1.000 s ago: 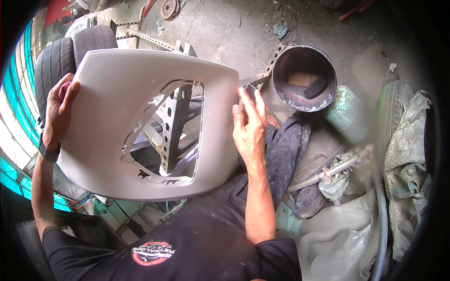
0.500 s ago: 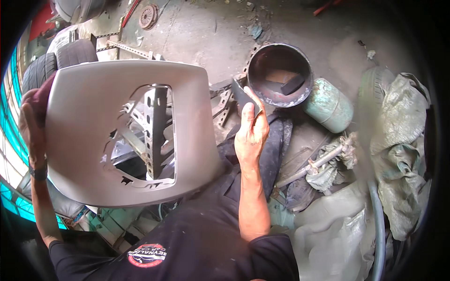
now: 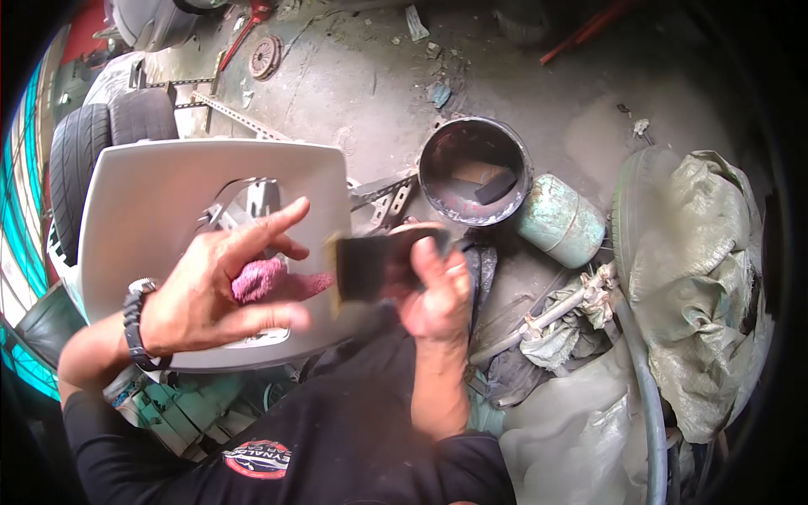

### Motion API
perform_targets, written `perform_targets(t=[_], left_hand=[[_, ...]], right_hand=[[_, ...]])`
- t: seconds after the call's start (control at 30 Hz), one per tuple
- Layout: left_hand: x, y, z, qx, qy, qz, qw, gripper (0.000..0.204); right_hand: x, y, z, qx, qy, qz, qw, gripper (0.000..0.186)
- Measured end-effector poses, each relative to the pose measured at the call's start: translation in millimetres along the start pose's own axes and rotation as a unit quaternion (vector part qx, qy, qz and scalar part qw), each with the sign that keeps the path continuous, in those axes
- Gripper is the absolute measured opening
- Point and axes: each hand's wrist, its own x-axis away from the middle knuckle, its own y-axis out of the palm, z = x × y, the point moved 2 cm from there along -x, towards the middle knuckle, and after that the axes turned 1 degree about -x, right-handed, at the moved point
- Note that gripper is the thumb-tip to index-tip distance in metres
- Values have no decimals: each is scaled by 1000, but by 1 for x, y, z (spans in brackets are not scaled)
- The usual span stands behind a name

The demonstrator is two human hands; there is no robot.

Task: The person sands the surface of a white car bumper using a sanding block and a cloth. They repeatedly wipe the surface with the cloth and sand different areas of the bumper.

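I see the left hand (image 3: pixel 192 290) loosely holding pink cloth (image 3: pixel 258 281), the right hand (image 3: pixel 438 295) gripping a black pad (image 3: pixel 366 268); pale panel (image 3: pixel 139 198), gripped by neither, could slip if bumped.

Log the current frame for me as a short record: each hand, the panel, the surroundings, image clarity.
Left hand: in front of the panel, with a pink cloth in it, fingers extended
Right hand: gripping a dark flat pad with a yellowish edge
Panel: pale grey, with a cut-out opening, partly hidden by the left hand
Drum: open-topped, brown piece and black block inside
Nearby: turquoise canister, tyres, crumpled sack
Clarity: pad blurred; material unclear
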Motion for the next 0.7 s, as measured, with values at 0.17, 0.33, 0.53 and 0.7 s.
perform_targets(t=[0.17, 0.33, 0.53, 0.7], left_hand=[[-19, 30, -19, 44, -80, 27, 995, 30], [-1, 78, -47, 93, -104, 168, 976, 23], [-31, 103, -74, 249, -90, 122, 956, 25], [-41, 104, -86, 301, -139, 116, 936, 22]], right_hand=[[-20, -16, -2, 120, -11, -138, 983, 38], [-156, -236, 38, -22, 106, 188, 976, 59], [-244, -402, 38, 934, 41, 125, 333, 61], [-267, -463, -21, 985, 129, -76, 83, 64]])
